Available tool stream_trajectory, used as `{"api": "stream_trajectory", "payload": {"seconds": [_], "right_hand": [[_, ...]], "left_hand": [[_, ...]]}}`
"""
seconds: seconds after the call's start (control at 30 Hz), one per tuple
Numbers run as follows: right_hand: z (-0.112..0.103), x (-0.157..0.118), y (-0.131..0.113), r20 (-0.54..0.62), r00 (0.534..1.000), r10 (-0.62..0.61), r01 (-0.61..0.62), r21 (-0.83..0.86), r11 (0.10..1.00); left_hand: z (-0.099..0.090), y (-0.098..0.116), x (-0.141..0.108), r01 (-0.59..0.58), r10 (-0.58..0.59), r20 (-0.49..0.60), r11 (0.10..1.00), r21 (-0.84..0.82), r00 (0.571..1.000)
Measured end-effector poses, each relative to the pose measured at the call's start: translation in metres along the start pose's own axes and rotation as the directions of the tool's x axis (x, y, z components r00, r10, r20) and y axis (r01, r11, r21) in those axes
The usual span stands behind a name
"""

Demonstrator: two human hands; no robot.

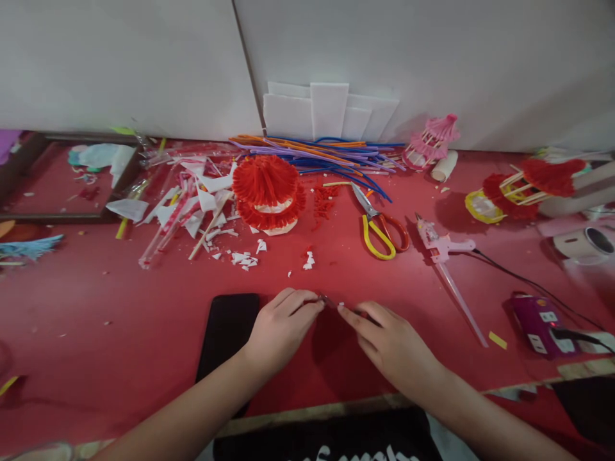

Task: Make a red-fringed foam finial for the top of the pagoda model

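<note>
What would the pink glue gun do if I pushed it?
The pink glue gun would probably feel stiff, since its body looks like hard plastic. The long see-through stick poking out might swing round or catch. The attached black cord would likely trail and tug.

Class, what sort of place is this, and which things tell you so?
Probably a craft table: a pink glue gun, scissors and a bundle of coloured stems lie on the red surface.
</note>
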State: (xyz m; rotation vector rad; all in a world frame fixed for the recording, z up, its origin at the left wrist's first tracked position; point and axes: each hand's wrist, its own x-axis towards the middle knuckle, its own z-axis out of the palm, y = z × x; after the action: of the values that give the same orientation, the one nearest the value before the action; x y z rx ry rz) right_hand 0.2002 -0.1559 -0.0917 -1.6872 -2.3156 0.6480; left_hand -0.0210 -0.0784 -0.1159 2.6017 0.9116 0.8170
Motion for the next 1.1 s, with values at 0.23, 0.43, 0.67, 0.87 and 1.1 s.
{"api": "stream_trajectory", "payload": {"seconds": [0.23, 0.43, 0.67, 0.87, 1.1], "right_hand": [[-0.004, 0.006, 0.004, 0.069, 0.998, -0.003, 0.000, 0.048, 0.999], [-0.010, 0.011, 0.005, 0.146, 0.989, -0.021, 0.027, -0.043, 0.999], [-0.003, 0.011, -0.001, 0.129, 0.990, -0.056, 0.085, -0.234, 0.968], [-0.001, -0.004, 0.002, 0.119, 0.993, -0.018, 0.043, -0.210, 0.977], [0.003, -0.009, -0.004, -0.020, 0.998, 0.060, -0.058, 0.082, 0.995]], "left_hand": [[0.000, -0.001, 0.002, -0.026, 0.026, -0.032, 0.999, -0.018, 0.999], [0.002, -0.002, 0.003, -0.034, 0.031, -0.054, 0.998, -0.051, 0.998], [0.003, -0.002, 0.003, -0.024, 0.020, -0.052, 0.997, -0.074, 0.998], [0.003, -0.001, 0.005, 0.004, -0.009, -0.073, 0.997, -0.080, 0.997], [0.006, -0.001, 0.005, -0.028, 0.024, -0.071, 0.998, -0.054, 0.997]]}}
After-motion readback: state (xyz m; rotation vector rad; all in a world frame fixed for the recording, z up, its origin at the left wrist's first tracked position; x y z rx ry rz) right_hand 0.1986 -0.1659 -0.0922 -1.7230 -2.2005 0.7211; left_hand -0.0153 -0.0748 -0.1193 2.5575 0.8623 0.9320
